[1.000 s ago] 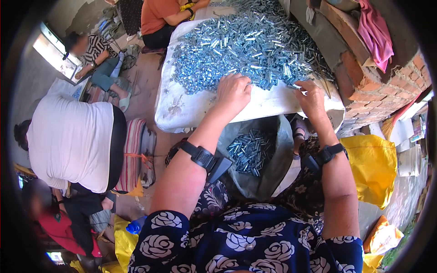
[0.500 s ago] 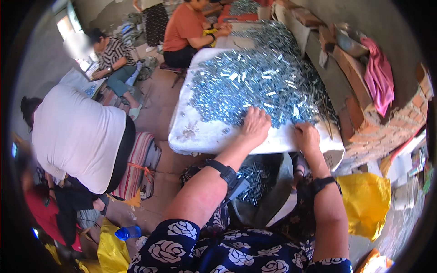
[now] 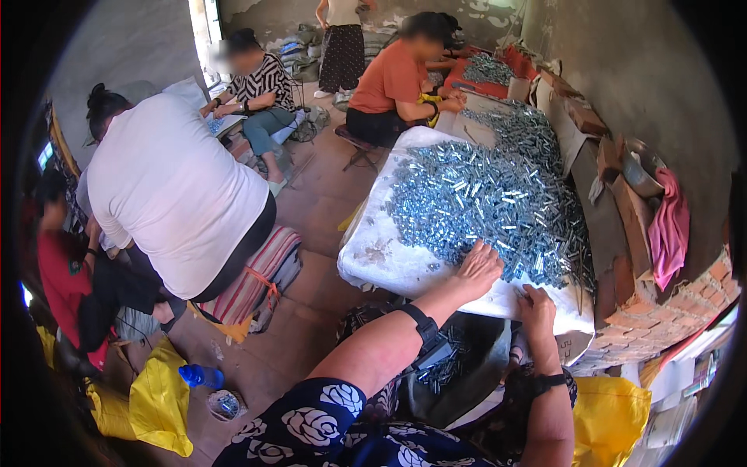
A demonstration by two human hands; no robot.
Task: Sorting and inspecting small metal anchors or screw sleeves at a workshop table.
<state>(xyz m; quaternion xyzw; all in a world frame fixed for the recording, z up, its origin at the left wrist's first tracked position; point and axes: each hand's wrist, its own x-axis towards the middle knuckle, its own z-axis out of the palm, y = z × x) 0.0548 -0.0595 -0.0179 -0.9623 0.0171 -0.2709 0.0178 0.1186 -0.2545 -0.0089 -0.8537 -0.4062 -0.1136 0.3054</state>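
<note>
A large heap of small, shiny, tube-like metal pieces covers most of the white-covered table before me. My left hand rests at the near edge of the heap, its fingers curled down against the pieces; what lies under the fingertips is hidden. Close to the table's front edge, my right hand is closed with thumb and forefinger pinched together. Whatever is between them is too small to name. Below the edge, a dark open sack between my knees contains more metal pieces.
To the right runs a brick ledge with a metal bowl and a pink cloth. Yellow bags lie at both sides. A blue bottle and a small tub stand on the floor. Several people sit working to the left and ahead.
The view has tilted up and turned left, so the table sits lower and farther right. Both hands remain at the near edge of the heap, in much the same poses.
</note>
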